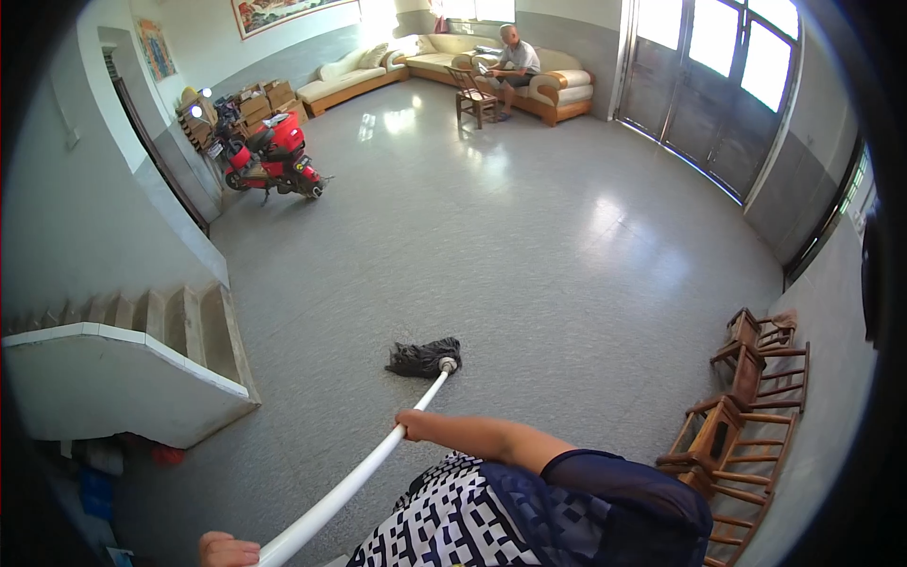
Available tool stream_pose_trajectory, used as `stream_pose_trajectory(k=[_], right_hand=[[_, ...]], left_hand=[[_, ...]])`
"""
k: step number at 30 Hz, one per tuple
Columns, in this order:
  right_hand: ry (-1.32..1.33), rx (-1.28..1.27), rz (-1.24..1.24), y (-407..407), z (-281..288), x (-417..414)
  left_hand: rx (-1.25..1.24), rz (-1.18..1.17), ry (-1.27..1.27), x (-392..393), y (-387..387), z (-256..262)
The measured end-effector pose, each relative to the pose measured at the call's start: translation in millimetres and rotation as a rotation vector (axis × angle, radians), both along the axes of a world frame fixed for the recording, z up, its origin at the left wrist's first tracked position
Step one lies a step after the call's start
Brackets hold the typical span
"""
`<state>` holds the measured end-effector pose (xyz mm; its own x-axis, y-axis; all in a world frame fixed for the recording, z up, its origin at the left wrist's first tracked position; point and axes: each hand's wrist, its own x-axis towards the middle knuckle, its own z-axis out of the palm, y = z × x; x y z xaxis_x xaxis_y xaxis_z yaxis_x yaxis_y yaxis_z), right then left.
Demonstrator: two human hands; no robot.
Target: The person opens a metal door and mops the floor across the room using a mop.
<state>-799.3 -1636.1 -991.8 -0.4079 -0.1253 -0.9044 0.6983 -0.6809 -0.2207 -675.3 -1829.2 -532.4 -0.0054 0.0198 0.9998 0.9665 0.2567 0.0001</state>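
Note:
A mop with a long white handle (347, 476) slants from the lower left up to its dark, stringy head (423, 357), which lies on the grey speckled floor (524, 269). My right hand (411, 426) is closed around the middle of the handle, a short way from the mop head. Near the upper end of the handle, at the bottom edge of the picture, my left hand (228, 551) grips it, partly cut off by the frame.
Concrete stairs (191, 333) with a low wall rise at left. A red electric scooter (273, 159) stands by cardboard boxes (256, 108). Wooden chairs (719, 432) line the right wall. Far back, a person (521, 60) sits on a cream sofa (453, 53) beside a chair (471, 96).

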Motion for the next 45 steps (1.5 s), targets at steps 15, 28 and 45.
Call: stream_pose_trajectory(k=[15, 28, 45], right_hand=[[0.557, 0.725, 0.39, 222.8, -126.8, 44.9], [-0.245, 0.242, -0.985, 398.6, 17.6, 206.2], [-0.195, 0.154, -1.748, 358.4, 6.3, 371.0]], left_hand=[[0.056, -0.32, -0.413, -11.9, 120.8, -90.5], [-0.27, -0.952, -0.665, -21.2, 303.5, -111.0], [-0.665, -1.596, -0.551, 0.3, 389.8, -97.1]])
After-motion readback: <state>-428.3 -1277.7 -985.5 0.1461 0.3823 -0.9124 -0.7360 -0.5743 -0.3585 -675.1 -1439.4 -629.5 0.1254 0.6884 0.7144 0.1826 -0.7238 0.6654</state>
